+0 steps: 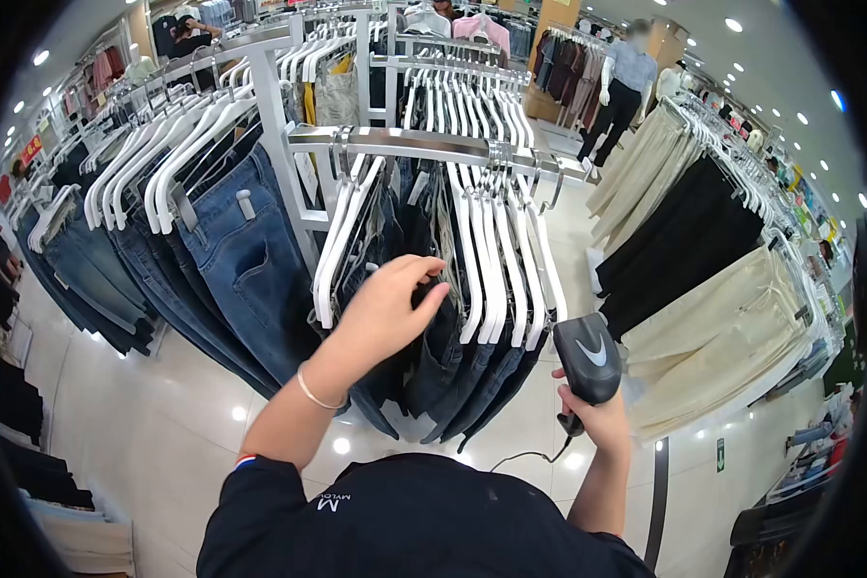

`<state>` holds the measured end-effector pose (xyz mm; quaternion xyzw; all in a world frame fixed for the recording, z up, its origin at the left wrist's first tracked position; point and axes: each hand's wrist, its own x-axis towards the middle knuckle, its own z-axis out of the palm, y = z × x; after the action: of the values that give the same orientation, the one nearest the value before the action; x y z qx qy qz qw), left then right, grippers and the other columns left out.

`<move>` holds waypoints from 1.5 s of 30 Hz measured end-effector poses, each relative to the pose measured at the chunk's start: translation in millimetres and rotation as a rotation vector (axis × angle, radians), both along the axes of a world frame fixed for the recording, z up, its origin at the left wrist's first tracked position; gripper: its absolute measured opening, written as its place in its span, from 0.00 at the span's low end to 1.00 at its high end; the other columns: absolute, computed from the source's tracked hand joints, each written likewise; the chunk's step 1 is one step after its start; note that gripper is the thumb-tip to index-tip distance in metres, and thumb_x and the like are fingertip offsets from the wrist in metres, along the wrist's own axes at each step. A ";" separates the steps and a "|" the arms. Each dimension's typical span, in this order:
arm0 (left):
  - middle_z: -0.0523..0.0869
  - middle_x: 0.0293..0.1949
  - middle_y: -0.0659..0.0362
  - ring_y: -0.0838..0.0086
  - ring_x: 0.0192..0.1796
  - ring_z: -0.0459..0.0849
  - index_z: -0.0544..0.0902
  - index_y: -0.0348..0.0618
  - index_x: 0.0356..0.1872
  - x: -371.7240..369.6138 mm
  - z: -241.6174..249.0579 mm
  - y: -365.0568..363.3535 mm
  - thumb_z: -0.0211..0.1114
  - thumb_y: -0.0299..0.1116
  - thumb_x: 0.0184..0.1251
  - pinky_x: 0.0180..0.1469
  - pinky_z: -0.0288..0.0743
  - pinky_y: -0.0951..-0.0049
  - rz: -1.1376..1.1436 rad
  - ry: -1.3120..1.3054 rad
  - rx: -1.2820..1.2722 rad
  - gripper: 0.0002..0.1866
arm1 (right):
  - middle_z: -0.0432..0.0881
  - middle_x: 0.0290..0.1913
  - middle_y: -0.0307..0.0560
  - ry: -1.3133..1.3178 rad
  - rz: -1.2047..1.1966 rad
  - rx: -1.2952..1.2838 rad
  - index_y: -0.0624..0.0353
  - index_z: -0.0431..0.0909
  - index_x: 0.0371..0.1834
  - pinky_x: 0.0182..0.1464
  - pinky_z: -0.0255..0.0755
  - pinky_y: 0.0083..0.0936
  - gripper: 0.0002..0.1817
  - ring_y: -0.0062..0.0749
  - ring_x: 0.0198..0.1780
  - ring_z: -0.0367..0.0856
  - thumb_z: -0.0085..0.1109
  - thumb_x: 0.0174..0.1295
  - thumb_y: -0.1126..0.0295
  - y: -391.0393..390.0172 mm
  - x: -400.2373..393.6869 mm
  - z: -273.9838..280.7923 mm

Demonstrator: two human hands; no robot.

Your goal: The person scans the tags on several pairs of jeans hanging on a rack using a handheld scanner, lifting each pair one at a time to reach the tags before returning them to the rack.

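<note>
My left hand (390,303) is over the gap between white hangers (491,279) on the rack in front of me. Its fingers are curled, with the thumb held apart, and nothing shows in its grasp. Dark blue jeans (443,366) hang just below and beyond it. In my right hand (597,414) is a dark grey barcode scanner (588,356), its head raised beside the rightmost hangers. From the scanner's handle a black cord (535,456) runs down towards my body. Part of the right hand is hidden behind the scanner.
A metal rail (405,144) carries the hangers. More jeans (246,231) hang at the left. Cream trousers (722,328) and black trousers (679,246) hang on a rack at the right. A mannequin (626,87) stands farther back. Pale tiled floor (511,472) lies below.
</note>
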<state>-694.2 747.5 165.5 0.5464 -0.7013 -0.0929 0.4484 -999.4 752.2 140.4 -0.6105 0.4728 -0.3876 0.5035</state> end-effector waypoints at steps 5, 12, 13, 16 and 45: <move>0.82 0.40 0.53 0.74 0.40 0.80 0.76 0.29 0.47 -13.2 -38.9 -51.0 0.60 0.34 0.65 0.43 0.74 0.75 -0.055 0.432 0.150 0.17 | 0.81 0.32 0.37 0.053 0.036 -0.009 0.64 0.78 0.40 0.28 0.70 0.18 0.13 0.17 0.25 0.74 0.64 0.50 0.79 4.8 17.8 2.8; 0.82 0.29 0.56 0.79 0.29 0.78 0.78 0.26 0.37 -18.1 -55.2 -99.8 0.65 0.36 0.61 0.32 0.72 0.78 -0.124 0.753 0.246 0.17 | 0.81 0.33 0.37 0.069 0.017 0.001 0.63 0.78 0.40 0.29 0.70 0.18 0.13 0.16 0.27 0.74 0.64 0.49 0.79 22.3 29.3 -5.6; 0.81 0.25 0.56 0.78 0.26 0.78 0.78 0.26 0.35 -15.1 -54.1 -101.4 0.66 0.37 0.58 0.29 0.72 0.77 -0.071 0.750 0.207 0.19 | 0.81 0.33 0.37 0.070 0.007 -0.012 0.63 0.78 0.40 0.29 0.70 0.18 0.13 0.16 0.27 0.74 0.64 0.49 0.79 25.4 28.0 -9.0; 0.77 0.22 0.61 0.82 0.22 0.72 0.77 0.29 0.33 1.5 -41.1 -96.8 0.63 0.35 0.60 0.24 0.66 0.79 -0.033 0.893 0.223 0.14 | 0.82 0.36 0.38 0.112 -0.059 0.050 0.63 0.77 0.41 0.28 0.70 0.18 0.15 0.16 0.27 0.74 0.64 0.48 0.80 35.3 22.1 -9.8; 0.70 0.15 0.69 0.89 0.18 0.66 0.71 0.45 0.16 54.0 -51.0 87.7 0.56 0.35 0.65 0.21 0.58 0.85 -0.338 1.000 0.602 0.16 | 0.79 0.29 0.39 0.064 0.331 0.104 0.62 0.76 0.35 0.32 0.71 0.19 0.07 0.20 0.31 0.77 0.61 0.57 0.72 40.9 55.2 -31.4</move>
<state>-640.3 835.2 114.6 0.4203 -0.4255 -0.6026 0.5284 -944.2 793.1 109.0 -0.6651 0.4010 -0.2545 0.5762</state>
